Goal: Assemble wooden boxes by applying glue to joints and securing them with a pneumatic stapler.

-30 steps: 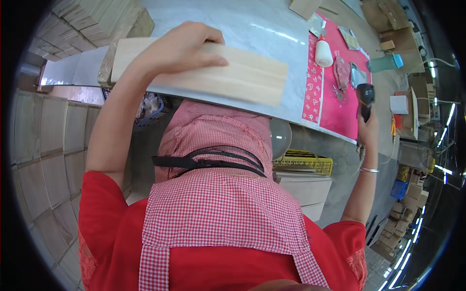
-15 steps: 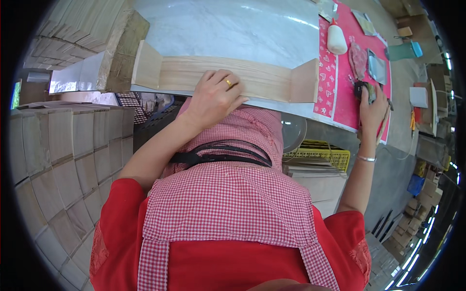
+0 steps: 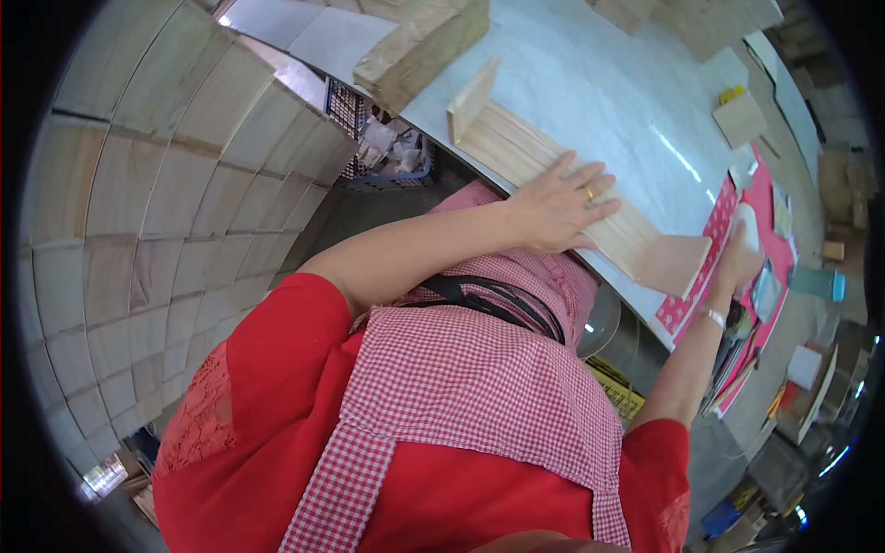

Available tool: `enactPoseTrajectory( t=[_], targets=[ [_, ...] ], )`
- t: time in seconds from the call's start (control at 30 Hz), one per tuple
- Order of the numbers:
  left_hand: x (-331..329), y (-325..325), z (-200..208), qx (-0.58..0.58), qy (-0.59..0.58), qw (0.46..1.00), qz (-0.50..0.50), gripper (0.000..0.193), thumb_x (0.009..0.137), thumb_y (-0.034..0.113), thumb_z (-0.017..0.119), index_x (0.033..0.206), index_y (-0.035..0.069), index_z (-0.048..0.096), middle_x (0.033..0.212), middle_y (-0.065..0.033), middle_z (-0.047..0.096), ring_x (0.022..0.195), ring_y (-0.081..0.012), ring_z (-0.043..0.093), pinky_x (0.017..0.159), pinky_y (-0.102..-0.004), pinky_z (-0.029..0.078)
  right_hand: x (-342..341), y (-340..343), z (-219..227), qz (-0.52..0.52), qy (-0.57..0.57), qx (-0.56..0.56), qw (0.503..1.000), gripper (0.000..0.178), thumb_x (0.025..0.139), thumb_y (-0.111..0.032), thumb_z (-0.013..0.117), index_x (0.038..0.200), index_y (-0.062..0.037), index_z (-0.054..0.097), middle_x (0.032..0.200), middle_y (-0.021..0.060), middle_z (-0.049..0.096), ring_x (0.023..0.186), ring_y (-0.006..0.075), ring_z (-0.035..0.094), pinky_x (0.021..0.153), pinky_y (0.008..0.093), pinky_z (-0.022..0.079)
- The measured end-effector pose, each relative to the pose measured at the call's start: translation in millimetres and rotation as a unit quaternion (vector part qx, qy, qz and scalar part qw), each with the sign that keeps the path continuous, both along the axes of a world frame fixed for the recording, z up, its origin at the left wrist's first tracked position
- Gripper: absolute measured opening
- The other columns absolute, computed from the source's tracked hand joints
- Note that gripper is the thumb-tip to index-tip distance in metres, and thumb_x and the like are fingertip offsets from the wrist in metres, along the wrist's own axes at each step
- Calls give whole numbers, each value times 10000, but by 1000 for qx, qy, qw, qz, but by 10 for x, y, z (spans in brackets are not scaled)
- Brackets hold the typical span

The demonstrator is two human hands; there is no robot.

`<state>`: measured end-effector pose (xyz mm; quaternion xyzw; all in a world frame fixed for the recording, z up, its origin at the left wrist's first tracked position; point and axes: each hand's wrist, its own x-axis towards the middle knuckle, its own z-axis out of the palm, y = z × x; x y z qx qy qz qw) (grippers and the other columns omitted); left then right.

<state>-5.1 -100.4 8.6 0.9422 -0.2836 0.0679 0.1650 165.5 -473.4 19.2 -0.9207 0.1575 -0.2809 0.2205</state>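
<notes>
A pale wooden board (image 3: 513, 147) lies along the near table edge, with a short upright panel (image 3: 473, 100) at its left end and another upright panel (image 3: 675, 264) at its right end. My left hand (image 3: 560, 205) rests on the middle of the board, fingers spread apart, a ring on one of them. At the right, my right hand (image 3: 737, 262) is closed around a white squeeze bottle (image 3: 749, 227); its fingertips are partly hidden. Below that hand, a dark tool (image 3: 737, 323) lies on the pink patterned cloth (image 3: 690, 304).
A thick wooden block (image 3: 419, 48) stands at the table's back left. Stacked wood pieces (image 3: 157, 212) rise on the left. Beneath the table edge is a blue basket (image 3: 392, 175) with scraps. Loose boards (image 3: 742, 120) and a teal cup (image 3: 820, 283) sit on the far right.
The whole view has turned. My right hand has left the dark tool and moved to the white squeeze bottle. The left hand's fingers have spread flat on the board.
</notes>
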Motion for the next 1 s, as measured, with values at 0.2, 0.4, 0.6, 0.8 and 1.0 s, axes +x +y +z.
enactPoseTrajectory(
  t=[0.2, 0.4, 0.6, 0.8, 1.0],
  targets=[
    [111, -87, -43, -2, 4, 1000, 0, 695, 949, 547, 529, 1500, 137, 423, 1571, -170, 352, 1486, -361, 255, 1191, -609, 158, -854, 309, 781, 166, -233, 278, 917, 441, 958, -284, 676, 1146, 81, 514, 1063, 202, 637, 976, 280, 677, 650, 337, 579],
    [98, -126, -48, -21, -67, 996, 53, 706, 929, 567, 545, 1491, 153, 440, 1558, -166, 367, 1483, -380, 245, 1176, -631, 175, -1523, 1536, 909, 316, -91, 340, 881, 609, 881, -405, 714, 1230, 62, 537, 1160, 174, 584, 865, 234, 633, 693, 315, 540],
    [130, -52, -188, -105, -81, 986, 99, 548, 895, 482, 588, 1333, 153, 562, 1404, -138, 520, 1342, -359, 433, 1127, -561, 302, -1712, 2442, 815, 443, -55, 312, 839, 640, 833, -329, 759, 1277, 42, 485, 1217, 175, 546, 1010, 254, 604, 854, 361, 514],
    [196, -57, -236, -278, -38, 959, 45, 650, 863, 514, 628, 1357, 106, 516, 1396, -160, 514, 1357, -357, 411, 1141, -508, 308, -1691, 2675, 865, 526, -44, 285, 800, 720, 785, -174, 820, 1333, 22, 396, 1255, 179, 516, 1172, 276, 569, 1002, 402, 481],
    [134, 41, -99, -284, 6, 958, 38, 622, 872, 465, 617, 1365, 102, 508, 1391, -166, 518, 1346, -349, 429, 1132, -490, 326, -1668, 2757, 897, 570, -65, 222, 788, 676, 802, -158, 811, 1332, 8, 426, 1264, 192, 557, 1174, 297, 584, 1041, 422, 465]
  ],
)
